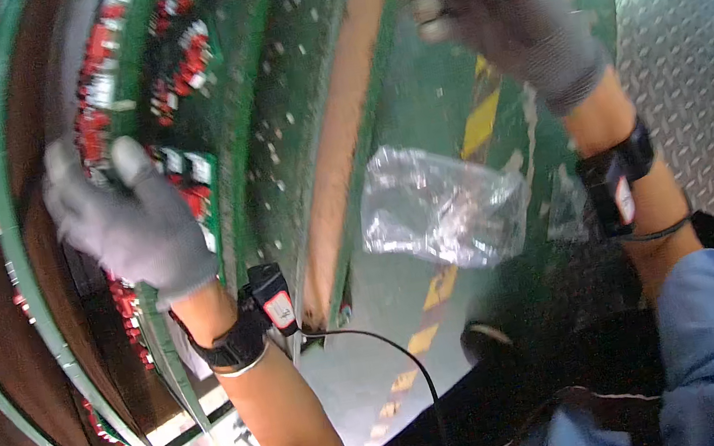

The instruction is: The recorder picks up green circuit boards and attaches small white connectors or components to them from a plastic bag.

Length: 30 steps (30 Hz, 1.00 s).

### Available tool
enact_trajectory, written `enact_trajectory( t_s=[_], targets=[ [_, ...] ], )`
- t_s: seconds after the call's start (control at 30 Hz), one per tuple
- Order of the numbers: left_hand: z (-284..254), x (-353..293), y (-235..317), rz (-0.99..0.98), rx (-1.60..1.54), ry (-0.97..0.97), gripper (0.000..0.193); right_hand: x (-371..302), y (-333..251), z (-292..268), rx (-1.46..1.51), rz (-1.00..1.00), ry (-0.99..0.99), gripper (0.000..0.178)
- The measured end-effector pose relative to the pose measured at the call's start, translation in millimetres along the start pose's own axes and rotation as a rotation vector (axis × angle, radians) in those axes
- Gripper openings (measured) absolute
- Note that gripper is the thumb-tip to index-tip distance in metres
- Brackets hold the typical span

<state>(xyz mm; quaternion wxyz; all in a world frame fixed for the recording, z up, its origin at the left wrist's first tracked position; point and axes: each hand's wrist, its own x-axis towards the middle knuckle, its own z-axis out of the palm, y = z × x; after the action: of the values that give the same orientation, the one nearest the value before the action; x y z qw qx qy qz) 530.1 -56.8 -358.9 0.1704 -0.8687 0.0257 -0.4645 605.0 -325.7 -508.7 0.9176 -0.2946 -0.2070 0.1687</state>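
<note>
My left hand (131, 228), in a grey glove with pale fingertips, reaches to a green-edged shelf (130, 81) lined with small red and white parts (98, 96). Its thumb and fingers stand apart, and nothing shows between them. Up at the right is my right hand (507, 18), also gloved. Its fingers curl in and the thumb presses toward them; whatever they may hold is hidden and slightly blurred. A clear, crumpled plastic bag (444, 208) lies on the green floor between my arms, touched by neither hand.
More green-edged shelves (16, 214) curve along the left. A worn brown beam (342, 131) runs beside the shelving, with small scraps scattered near it. Yellow-striped tape (482, 122) crosses the floor, and metal tread plate (689, 63) lies at right. A black cable (407, 352) trails from my left wrist device.
</note>
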Motion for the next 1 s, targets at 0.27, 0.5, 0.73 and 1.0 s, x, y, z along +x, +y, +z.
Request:
enact_trajectory(
  t_s=[0.27, 0.5, 0.73, 1.0],
  targets=[
    [-28, -199, 0, 0.453, -0.436, -0.800, 0.039, -122, 80, -85, -0.266, 0.373, 0.551, 0.035],
    [49, -214, -73, -0.919, -0.429, -0.731, 0.055, -170, 103, -112, -0.723, 0.481, 0.561, 0.033],
    [126, -182, -108, -1.346, -0.578, -0.480, 0.051, -176, 123, -119, -0.582, 0.376, 0.620, 0.024],
    [214, -217, -275, -1.234, -1.115, -0.723, 0.043, -169, 117, -125, -0.542, 0.636, 0.689, 0.025]
  ],
)
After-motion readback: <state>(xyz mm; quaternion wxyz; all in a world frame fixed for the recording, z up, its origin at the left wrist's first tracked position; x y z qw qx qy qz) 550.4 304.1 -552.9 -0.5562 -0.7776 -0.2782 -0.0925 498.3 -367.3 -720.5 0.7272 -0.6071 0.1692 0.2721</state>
